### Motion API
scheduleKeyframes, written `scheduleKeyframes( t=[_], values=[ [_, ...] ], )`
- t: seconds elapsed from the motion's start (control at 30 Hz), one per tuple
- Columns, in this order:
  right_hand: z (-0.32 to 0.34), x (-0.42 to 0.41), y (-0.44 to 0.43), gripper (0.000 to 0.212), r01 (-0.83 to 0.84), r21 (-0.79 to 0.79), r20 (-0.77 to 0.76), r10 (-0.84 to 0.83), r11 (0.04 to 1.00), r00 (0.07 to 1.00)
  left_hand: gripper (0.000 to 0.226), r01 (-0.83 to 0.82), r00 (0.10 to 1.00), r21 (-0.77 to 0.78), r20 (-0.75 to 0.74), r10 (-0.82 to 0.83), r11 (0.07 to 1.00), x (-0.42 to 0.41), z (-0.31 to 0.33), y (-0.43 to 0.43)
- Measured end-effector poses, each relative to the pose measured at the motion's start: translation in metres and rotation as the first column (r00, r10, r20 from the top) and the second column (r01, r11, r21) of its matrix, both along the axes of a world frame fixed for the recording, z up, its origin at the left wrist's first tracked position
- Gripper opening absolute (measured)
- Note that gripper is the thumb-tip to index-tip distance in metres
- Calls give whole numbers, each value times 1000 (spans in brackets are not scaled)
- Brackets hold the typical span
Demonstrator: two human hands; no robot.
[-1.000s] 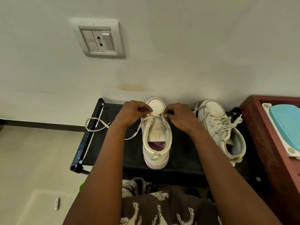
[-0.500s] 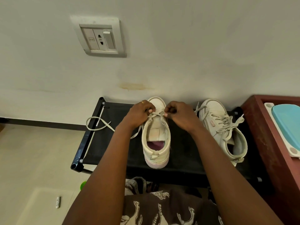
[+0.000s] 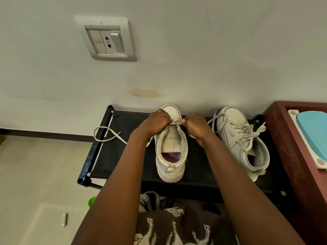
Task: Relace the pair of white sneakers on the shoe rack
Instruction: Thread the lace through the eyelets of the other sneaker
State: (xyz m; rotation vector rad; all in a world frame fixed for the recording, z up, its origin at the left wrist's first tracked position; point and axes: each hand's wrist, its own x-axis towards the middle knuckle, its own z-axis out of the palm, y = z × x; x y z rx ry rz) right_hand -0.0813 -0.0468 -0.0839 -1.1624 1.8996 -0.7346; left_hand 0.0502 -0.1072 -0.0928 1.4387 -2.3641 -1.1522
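Observation:
Two white sneakers stand on the black shoe rack (image 3: pixel 123 156), toes toward the wall. The left sneaker (image 3: pixel 170 152) sits in the middle with its tongue bare and only its lowest eyelets laced. My left hand (image 3: pixel 156 122) and my right hand (image 3: pixel 195 125) meet over its toe end, each pinching the white lace (image 3: pixel 177 123) near the lowest eyelets. The lace's loose end (image 3: pixel 104 134) trails left in a loop over the rack's edge. The right sneaker (image 3: pixel 242 140) is fully laced and lies slightly tilted.
A dark red wooden cabinet (image 3: pixel 290 156) stands right of the rack, holding a white tray with a turquoise lid (image 3: pixel 313 135). A wall socket (image 3: pixel 108 41) is above. On the tiled floor lie a small white item (image 3: pixel 64 219) and a green object (image 3: pixel 92 200).
Both hands moved up the left sneaker toward its toe, pulling the lace tighter at the lowest eyelets. The loose loop on the left has shifted slightly.

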Motion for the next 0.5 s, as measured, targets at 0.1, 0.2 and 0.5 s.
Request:
scheduleKeyframes(
  t=[0.1,0.2,0.5],
  values=[
    [0,-5,3,22,87,29,223,-91,996,970,17,-71,992,34,-102,74,997,6,4,0],
    [1,-8,7,23,50,-31,221,-42,998,974,6,-153,963,94,-209,170,984,25,4,-7],
    [-2,-5,8,26,56,-47,164,-48,997,985,12,-40,993,295,-95,71,955,41,4,-8]
  ],
)
